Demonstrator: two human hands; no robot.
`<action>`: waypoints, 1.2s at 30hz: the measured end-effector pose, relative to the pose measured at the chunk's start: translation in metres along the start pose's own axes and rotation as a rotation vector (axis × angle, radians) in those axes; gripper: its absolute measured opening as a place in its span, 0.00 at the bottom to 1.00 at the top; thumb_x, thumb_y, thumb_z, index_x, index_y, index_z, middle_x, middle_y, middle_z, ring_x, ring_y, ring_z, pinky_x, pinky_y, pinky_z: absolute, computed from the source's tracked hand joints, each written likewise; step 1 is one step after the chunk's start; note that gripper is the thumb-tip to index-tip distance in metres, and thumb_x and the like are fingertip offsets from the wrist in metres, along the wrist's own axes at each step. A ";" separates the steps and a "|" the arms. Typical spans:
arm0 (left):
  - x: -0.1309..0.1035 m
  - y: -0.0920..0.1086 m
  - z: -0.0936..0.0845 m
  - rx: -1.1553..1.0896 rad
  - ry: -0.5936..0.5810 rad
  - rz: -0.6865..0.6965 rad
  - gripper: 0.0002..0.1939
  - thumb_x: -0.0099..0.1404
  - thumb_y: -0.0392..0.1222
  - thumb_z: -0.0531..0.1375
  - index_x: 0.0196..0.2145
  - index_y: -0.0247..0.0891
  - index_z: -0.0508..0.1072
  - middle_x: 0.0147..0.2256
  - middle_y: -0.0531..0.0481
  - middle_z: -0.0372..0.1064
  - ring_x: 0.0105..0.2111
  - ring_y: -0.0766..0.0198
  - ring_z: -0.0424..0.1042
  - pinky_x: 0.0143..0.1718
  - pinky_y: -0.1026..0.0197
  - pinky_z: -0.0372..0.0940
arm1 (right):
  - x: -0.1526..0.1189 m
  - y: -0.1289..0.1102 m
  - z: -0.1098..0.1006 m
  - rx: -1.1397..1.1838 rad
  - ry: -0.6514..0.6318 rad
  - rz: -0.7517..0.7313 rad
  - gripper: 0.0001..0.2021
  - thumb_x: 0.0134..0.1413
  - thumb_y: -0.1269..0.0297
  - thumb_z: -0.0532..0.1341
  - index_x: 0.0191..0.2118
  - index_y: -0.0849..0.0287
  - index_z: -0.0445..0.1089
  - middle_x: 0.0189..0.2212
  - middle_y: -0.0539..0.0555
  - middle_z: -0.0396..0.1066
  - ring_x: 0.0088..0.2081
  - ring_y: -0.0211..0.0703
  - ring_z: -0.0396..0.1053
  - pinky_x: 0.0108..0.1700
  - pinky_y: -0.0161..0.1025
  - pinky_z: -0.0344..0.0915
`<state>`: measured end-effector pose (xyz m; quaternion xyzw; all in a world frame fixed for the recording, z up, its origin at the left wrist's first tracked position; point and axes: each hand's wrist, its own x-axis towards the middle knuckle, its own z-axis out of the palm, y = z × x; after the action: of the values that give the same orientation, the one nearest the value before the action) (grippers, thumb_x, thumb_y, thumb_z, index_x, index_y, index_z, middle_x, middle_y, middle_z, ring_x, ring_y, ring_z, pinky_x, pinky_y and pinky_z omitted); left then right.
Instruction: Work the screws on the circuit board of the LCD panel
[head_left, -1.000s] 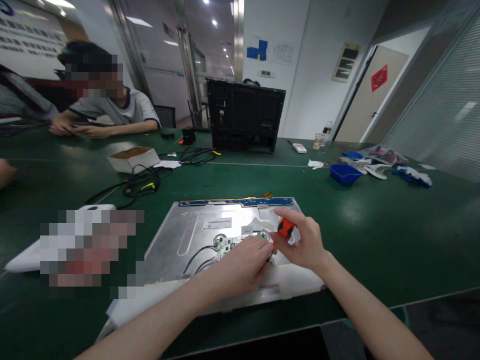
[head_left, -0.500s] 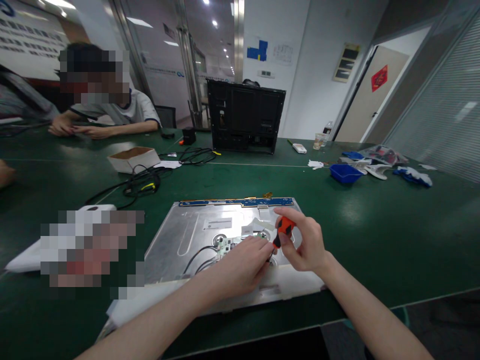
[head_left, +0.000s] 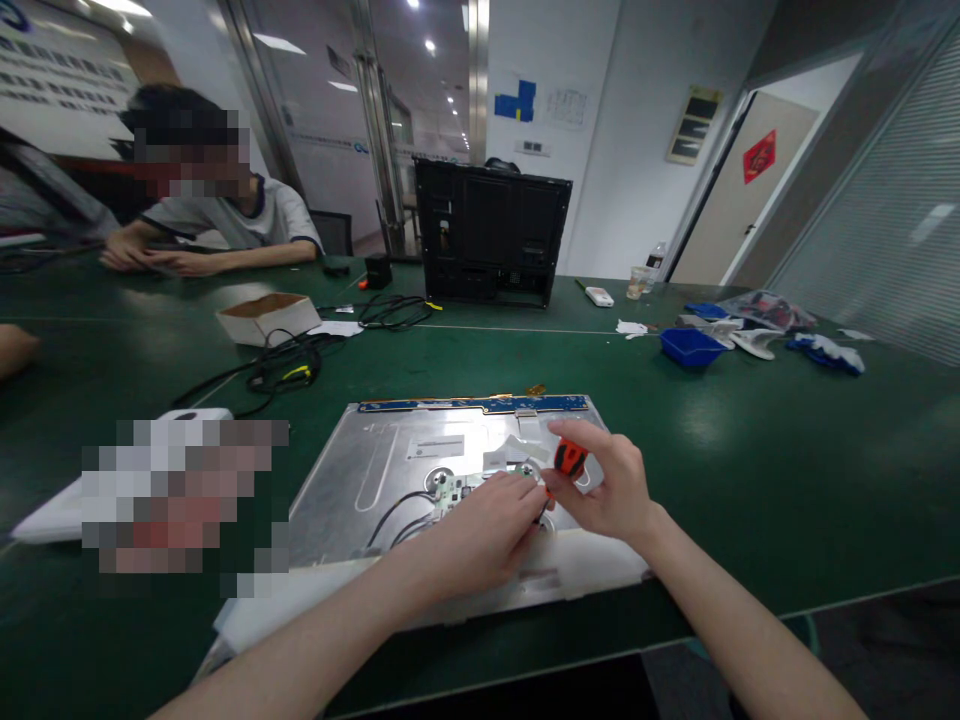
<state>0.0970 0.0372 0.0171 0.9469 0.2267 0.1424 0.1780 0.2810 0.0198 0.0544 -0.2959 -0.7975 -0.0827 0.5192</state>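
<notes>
A screwdriver (head_left: 570, 459) with an orange-and-black handle is pinched in my right hand (head_left: 611, 485), between thumb and fingers. Its shaft slants down and left toward the board. My left hand (head_left: 491, 522) lies over the green circuit board (head_left: 450, 490), its fingers closed round the lower part of the screwdriver; the tip is hidden. The board sits on the silver metal back of a display panel (head_left: 337, 500). Black wires (head_left: 386, 515) run from the board's left side, and a blue circuit strip (head_left: 465, 405) lines the panel's far edge. White foam sheeting covers its near edge.
A black monitor housing (head_left: 491, 235) stands at the back. Black cables (head_left: 285, 370) and an open box (head_left: 266, 318) lie to the left, a blue tray (head_left: 690, 347) and gloves (head_left: 829, 352) to the right. A co-worker (head_left: 225, 220) sits at the far left.
The screwdriver's handle has turned a little in my right fingers, which have shifted slightly. My left hand and the panel have stayed in place.
</notes>
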 end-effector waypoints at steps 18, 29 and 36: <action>0.000 0.004 -0.004 -0.012 -0.008 -0.020 0.08 0.66 0.30 0.54 0.43 0.38 0.67 0.44 0.42 0.72 0.46 0.52 0.71 0.50 0.50 0.64 | 0.001 -0.002 0.000 0.040 0.001 0.035 0.21 0.56 0.71 0.57 0.56 0.56 0.61 0.26 0.46 0.69 0.20 0.34 0.64 0.21 0.31 0.65; 0.002 0.005 -0.006 0.004 -0.037 -0.032 0.08 0.65 0.29 0.54 0.40 0.37 0.68 0.42 0.42 0.72 0.43 0.53 0.71 0.47 0.52 0.65 | 0.000 -0.001 -0.001 0.050 -0.025 0.016 0.19 0.59 0.67 0.59 0.56 0.56 0.61 0.26 0.46 0.69 0.20 0.34 0.64 0.21 0.30 0.64; 0.000 0.005 -0.006 0.010 -0.013 -0.019 0.08 0.66 0.30 0.53 0.41 0.37 0.67 0.43 0.42 0.72 0.44 0.52 0.70 0.49 0.50 0.64 | 0.003 -0.004 -0.004 0.086 -0.048 0.025 0.23 0.55 0.70 0.55 0.58 0.56 0.60 0.30 0.49 0.71 0.23 0.37 0.66 0.23 0.33 0.67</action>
<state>0.0971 0.0343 0.0247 0.9465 0.2353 0.1333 0.1761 0.2807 0.0160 0.0600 -0.2853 -0.8088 -0.0348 0.5131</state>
